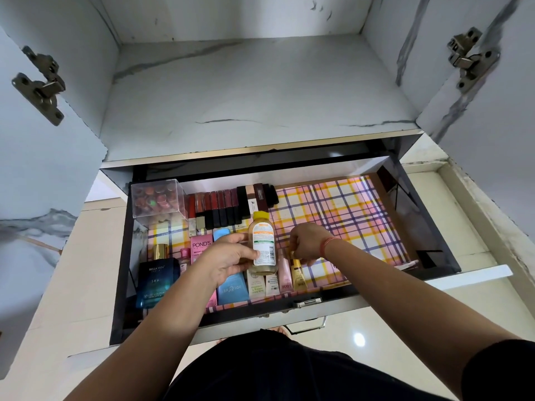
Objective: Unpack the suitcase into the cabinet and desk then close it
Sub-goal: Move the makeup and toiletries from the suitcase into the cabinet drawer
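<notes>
An open drawer (405, 180) lined with pink, yellow and purple checked paper holds cosmetics. My left hand (228, 259) grips a clear bottle (262, 241) with a yellow cap and an orange and green label, held above the tubes. My right hand (308, 244) pinches the top of a yellow tube (298, 277) lying at the drawer's front, beside a pink tube (285, 274). A blue perfume bottle (155, 280) with a gold cap stands at the front left. No suitcase is in view.
A clear box (157, 202) of small round items sits at the back left, with a row of lipsticks (228, 206) next to it. The drawer's right half shows bare liner. Above is a white marble-look cabinet shelf (254, 96) with both doors swung open.
</notes>
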